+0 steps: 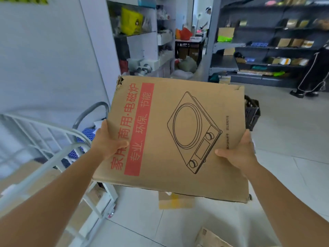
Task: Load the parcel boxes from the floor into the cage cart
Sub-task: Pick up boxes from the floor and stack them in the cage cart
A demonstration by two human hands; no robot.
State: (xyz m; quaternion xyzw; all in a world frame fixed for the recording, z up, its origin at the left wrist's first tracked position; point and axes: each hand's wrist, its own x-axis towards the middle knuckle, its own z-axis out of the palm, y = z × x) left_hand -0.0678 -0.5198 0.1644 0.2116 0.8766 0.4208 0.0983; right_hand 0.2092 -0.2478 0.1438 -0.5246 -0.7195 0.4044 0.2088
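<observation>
A large flat brown cardboard box (178, 136) with red print and a line drawing of a cooker is held up in the air in front of me. My left hand (106, 141) grips its left edge with the thumb on top. My right hand (238, 152) grips its right edge the same way. The white cage cart (58, 154) stands to the lower left, with brown boxes (26, 177) inside it. On the floor below lie a smaller taped box (174, 202) and another box (210, 237) at the bottom edge.
A black plastic crate (252, 111) sits behind the held box. A grey trolley handle (89, 111) stands beyond the cart. Shelves with goods line the back left (142, 38) and right (267, 45). A person's legs (313, 75) stand at the far right.
</observation>
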